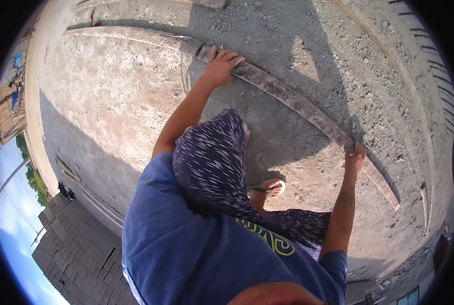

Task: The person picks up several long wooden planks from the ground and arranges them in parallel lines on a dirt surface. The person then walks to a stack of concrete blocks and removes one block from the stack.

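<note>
A long, weathered wooden plank [294, 100] lies low over the dusty ground in front of me, running from upper middle down to the right. The picture bends it into a curve. My left hand [221, 69] grips the plank near its far left end, fingers over the top face. Farther down, toward its right end, my right hand [356, 157] is closed around the near edge; some of those fingers are hidden. End to end with this plank, on the left, lies a second plank [135, 35].
Another board [186, 1] lies at the top edge. A stack of grey blocks [77, 249] stands at lower left. Thin strips [102, 205] lie near it, and a short stick [424, 206] is at far right. My sandalled foot [273, 188] is on the ground below the plank.
</note>
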Demonstrator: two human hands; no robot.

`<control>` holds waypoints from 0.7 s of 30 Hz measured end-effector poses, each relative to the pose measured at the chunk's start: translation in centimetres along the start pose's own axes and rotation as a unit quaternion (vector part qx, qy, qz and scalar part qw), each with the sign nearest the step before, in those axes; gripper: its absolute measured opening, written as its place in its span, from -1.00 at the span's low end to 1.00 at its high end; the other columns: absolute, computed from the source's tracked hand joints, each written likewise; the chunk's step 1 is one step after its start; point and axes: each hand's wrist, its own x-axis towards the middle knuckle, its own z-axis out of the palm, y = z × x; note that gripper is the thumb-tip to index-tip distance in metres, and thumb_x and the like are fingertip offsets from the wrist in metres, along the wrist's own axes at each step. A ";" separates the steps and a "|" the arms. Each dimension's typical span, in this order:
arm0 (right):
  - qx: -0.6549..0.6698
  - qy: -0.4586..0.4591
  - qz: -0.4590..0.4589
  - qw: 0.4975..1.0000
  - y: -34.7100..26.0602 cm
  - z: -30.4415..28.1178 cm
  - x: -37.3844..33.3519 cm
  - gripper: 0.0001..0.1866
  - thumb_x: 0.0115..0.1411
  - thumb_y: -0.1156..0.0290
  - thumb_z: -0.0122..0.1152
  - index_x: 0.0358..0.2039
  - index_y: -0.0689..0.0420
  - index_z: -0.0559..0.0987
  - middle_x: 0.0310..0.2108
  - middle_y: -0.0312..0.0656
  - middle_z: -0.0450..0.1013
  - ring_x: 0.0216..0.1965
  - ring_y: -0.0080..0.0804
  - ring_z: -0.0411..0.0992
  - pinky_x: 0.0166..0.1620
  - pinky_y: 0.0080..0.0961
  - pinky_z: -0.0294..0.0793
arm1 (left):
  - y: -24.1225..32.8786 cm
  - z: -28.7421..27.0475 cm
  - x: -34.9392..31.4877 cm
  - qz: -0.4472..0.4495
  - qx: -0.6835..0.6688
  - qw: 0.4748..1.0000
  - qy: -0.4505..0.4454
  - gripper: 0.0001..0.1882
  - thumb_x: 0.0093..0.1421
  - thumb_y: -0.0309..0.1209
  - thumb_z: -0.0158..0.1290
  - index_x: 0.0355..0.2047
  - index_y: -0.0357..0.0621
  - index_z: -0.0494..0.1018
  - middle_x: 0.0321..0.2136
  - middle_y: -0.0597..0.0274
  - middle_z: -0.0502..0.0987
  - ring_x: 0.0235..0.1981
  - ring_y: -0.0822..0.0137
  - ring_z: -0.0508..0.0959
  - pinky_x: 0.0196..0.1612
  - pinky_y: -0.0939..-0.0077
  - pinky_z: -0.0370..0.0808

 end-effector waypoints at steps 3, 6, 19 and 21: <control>-0.018 0.008 0.004 1.000 -1.0 0.1 0.3 -0.45 -0.09 0.59 0.34 0.00 0.08 0.53 -0.06 -0.14 0.49 0.00 0.00 0.41 0.03 -0.14 0.51 | -0.5 -0.5 -0.1 -0.015 -0.017 1.000 0.001 -0.22 -0.14 -0.67 0.11 0.18 0.16 0.41 0.07 0.27 0.41 0.21 0.13 0.31 0.37 -0.19 -0.05; -0.009 0.005 0.006 1.000 -1.5 -0.1 0.2 -0.49 -0.06 0.54 0.35 -0.01 0.03 0.54 -0.07 -0.19 0.49 0.01 0.00 0.41 0.00 -0.13 0.53 | -0.6 -0.4 -0.4 -0.017 -0.012 1.000 -0.002 -0.21 -0.15 -0.67 0.11 0.17 0.13 0.41 0.08 0.25 0.40 0.21 0.12 0.30 0.36 -0.21 -0.05; -0.028 -0.027 0.089 0.995 -0.6 1.2 0.1 -0.46 0.06 0.57 0.15 0.09 -0.14 0.49 0.07 -0.36 0.40 0.22 -0.21 0.28 0.15 0.17 0.31 | 4.4 -1.1 4.2 0.048 -0.092 0.994 0.043 -0.45 0.18 -0.09 0.08 0.18 0.11 0.41 0.17 0.12 0.32 0.32 0.02 0.18 0.36 -0.22 -0.06; -0.021 -0.051 0.099 0.994 -1.3 0.8 0.9 -0.45 0.07 0.62 0.09 0.09 -0.12 0.50 0.09 -0.35 0.40 0.23 -0.20 0.27 0.17 0.17 0.29 | 4.4 2.6 4.4 0.023 -0.052 0.993 0.104 -0.53 0.33 -0.07 -0.06 0.17 0.06 0.41 0.15 0.08 0.34 0.29 0.01 0.21 0.36 -0.16 -0.03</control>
